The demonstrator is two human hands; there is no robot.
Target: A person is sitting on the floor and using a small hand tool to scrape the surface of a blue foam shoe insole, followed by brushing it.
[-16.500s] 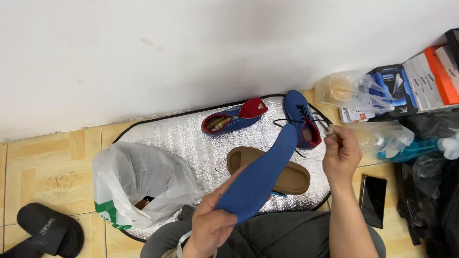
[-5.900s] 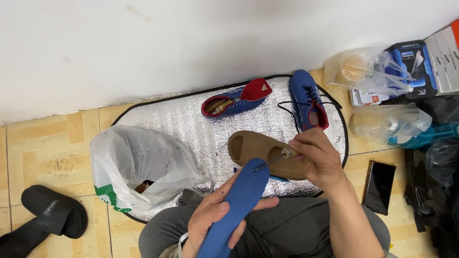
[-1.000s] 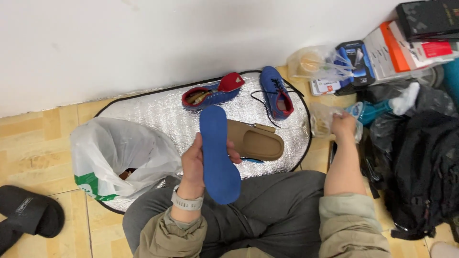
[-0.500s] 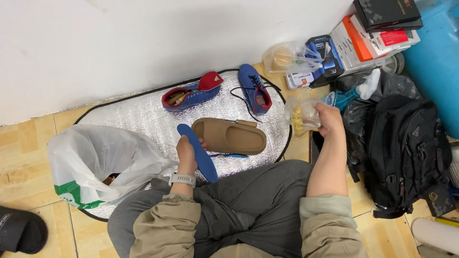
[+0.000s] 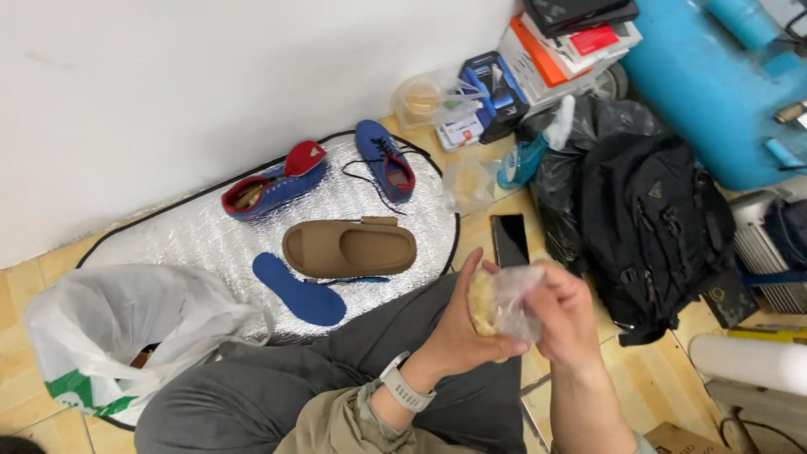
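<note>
- Since half a second ago, the blue insole (image 5: 298,290) has left the left hand (image 5: 458,324) and lies on the silver mat (image 5: 181,240), beside the tan slide sandal (image 5: 349,248).
- Both hands, the right hand (image 5: 565,315) too, now grip a clear plastic bag (image 5: 504,303) over the lap (contents yellowish, unclear).
- Seemingly opening it; fingers must find its mouth next.
</note>
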